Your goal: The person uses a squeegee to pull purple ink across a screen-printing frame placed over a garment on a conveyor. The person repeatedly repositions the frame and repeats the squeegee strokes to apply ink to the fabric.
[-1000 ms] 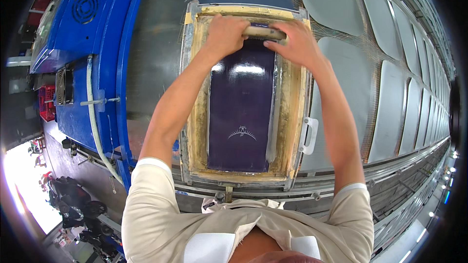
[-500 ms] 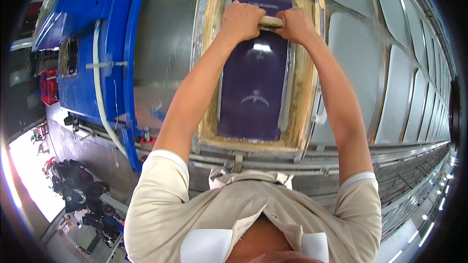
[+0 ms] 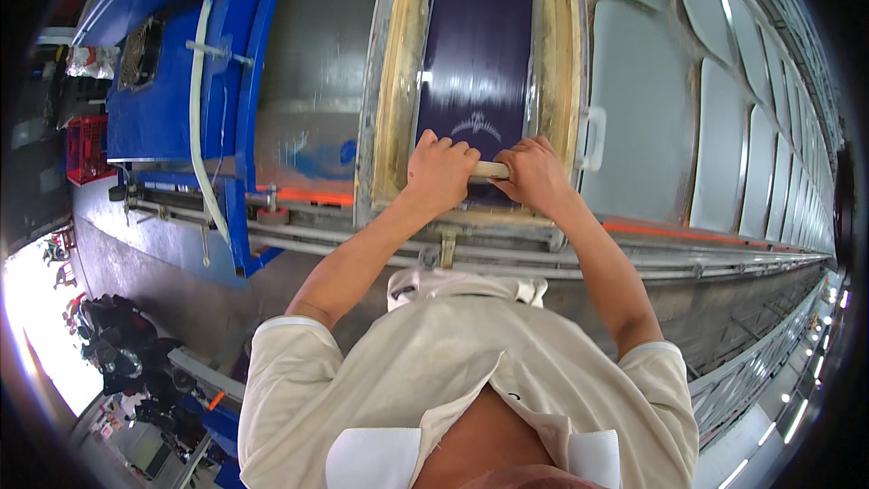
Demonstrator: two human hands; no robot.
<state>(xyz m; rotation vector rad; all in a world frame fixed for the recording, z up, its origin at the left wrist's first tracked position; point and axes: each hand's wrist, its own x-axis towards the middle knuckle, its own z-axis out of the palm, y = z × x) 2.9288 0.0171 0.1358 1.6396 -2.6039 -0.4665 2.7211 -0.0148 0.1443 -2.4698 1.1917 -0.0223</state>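
Note:
Both my hands grip a squeegee (image 3: 490, 169) by its pale handle, which shows between them. My left hand (image 3: 440, 169) is closed round the left end and my right hand (image 3: 534, 172) round the right end. The squeegee sits at the near end of a screen printing frame (image 3: 391, 81), its blade hidden beneath my hands. Inside the frame is a dark purple printing area (image 3: 471, 63) with a pale curved motif just beyond my hands and a line of small lettering at the far end. Wet-looking streaks shine across its middle.
A long table carries a row of grey flat panels (image 3: 638, 109) to the right. On the left stands a blue machine (image 3: 244, 118) with a pale curved hose (image 3: 196, 109). Metal rails (image 3: 579, 264) run along the table's near edge, close to my waist. A red crate (image 3: 88, 147) is farther left.
Both hands have drawn the squeegee toward me, from the far part of the frame to its near end. The lettering and the middle of the purple area have come into sight.

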